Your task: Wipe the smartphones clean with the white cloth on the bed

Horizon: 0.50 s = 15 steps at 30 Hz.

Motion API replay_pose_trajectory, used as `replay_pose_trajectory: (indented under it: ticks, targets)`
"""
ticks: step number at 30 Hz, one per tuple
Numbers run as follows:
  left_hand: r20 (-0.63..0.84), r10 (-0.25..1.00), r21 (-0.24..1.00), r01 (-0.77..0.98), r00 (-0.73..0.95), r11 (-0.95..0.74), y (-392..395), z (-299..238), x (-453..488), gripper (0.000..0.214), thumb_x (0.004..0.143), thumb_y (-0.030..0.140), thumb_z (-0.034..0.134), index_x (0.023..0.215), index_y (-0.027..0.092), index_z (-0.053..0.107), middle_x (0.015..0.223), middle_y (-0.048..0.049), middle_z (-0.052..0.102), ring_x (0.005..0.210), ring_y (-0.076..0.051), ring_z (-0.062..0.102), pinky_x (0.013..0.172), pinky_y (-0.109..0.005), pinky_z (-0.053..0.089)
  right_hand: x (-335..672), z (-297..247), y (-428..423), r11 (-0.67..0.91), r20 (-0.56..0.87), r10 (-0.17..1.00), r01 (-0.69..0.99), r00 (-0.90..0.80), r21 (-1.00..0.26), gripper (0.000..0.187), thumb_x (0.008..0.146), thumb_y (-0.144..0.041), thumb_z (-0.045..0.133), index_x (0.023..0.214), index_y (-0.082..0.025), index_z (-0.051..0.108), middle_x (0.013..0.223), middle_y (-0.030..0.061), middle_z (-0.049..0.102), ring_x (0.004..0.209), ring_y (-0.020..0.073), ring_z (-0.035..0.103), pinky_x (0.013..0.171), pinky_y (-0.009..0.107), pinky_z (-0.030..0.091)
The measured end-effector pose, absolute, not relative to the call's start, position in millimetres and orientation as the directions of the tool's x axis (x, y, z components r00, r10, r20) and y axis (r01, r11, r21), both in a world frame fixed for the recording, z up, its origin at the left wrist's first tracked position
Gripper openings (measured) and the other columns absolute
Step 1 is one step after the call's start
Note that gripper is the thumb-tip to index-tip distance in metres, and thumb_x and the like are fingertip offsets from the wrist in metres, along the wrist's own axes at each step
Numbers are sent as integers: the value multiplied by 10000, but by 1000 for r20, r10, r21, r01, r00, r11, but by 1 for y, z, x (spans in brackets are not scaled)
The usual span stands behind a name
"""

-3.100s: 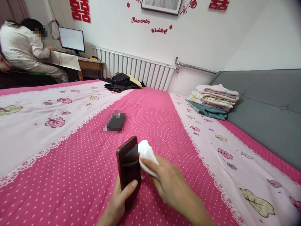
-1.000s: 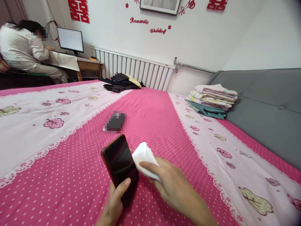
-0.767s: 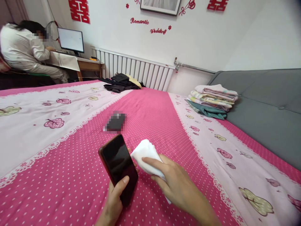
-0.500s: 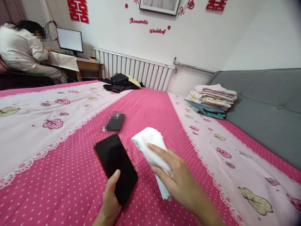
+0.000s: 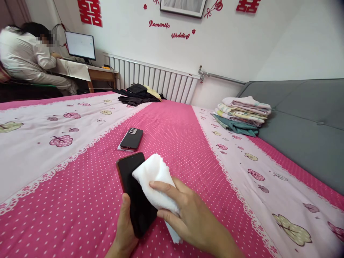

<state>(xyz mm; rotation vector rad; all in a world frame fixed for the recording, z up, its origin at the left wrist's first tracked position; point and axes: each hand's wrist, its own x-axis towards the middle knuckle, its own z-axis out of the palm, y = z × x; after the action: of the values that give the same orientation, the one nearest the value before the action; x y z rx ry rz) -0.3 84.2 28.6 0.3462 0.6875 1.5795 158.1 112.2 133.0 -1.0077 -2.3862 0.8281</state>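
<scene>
A smartphone point(image 5: 141, 211) with a dark screen and a reddish-brown edge is gripped in my left hand point(image 5: 125, 229), its thumb along the near side. My right hand point(image 5: 189, 211) holds a folded white cloth point(image 5: 154, 179) between thumb and fingers. The cloth overlaps the right side of the screen; whether it presses on the glass I cannot tell. Beyond them, a second dark phone point(image 5: 133, 138) lies camera side up on a flat white item point(image 5: 122, 148) on the bed.
The pink dotted bedspread point(image 5: 80, 200) spreads beneath my hands. A stack of folded fabrics point(image 5: 242, 111) sits by the grey headboard point(image 5: 303, 118). Dark clothes point(image 5: 137, 95) lie near the radiator point(image 5: 153, 75). At far left a person point(image 5: 27, 53) sits at a desk with a monitor point(image 5: 80, 45).
My right hand has brought the white cloth left and slightly down, over the phone's screen. The phone in my left hand has shifted slightly and stands a bit steeper.
</scene>
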Motion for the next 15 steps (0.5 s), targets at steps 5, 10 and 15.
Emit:
replay_pose_trajectory:
  ticks: [5, 10, 15]
  targets:
    - [-169, 975, 502, -864, -143, -40, 91, 25, -6, 573, 738, 707, 527, 964, 231, 751, 993, -37, 738, 1072, -297, 632, 992, -400, 472, 156, 130, 111, 600, 121, 698, 484, -705, -637, 550, 814, -194, 652, 1304, -368, 472, 1139, 25, 517, 1005, 180, 548, 927, 329, 454]
    - [-167, 974, 374, -924, -153, -81, 92, 38, -9, 494, 813, 613, 496, 952, 214, 752, 975, -25, 742, 814, -220, 713, 788, -294, 573, 154, 125, 112, 665, 209, 654, 419, -727, -619, 513, 825, -112, 597, 1278, -337, 512, 1194, 36, 508, 1095, 187, 515, 963, 326, 444]
    - [-186, 966, 369, -924, -181, -102, 88, 25, -11, 390, 819, 504, 540, 1049, 242, 714, 980, -28, 746, 847, -236, 703, 829, -342, 560, 154, 130, 109, 781, 392, 536, 263, -748, -566, 461, 861, -65, 489, 1250, -305, 552, 1254, 29, 509, 1223, 162, 441, 1056, 307, 369]
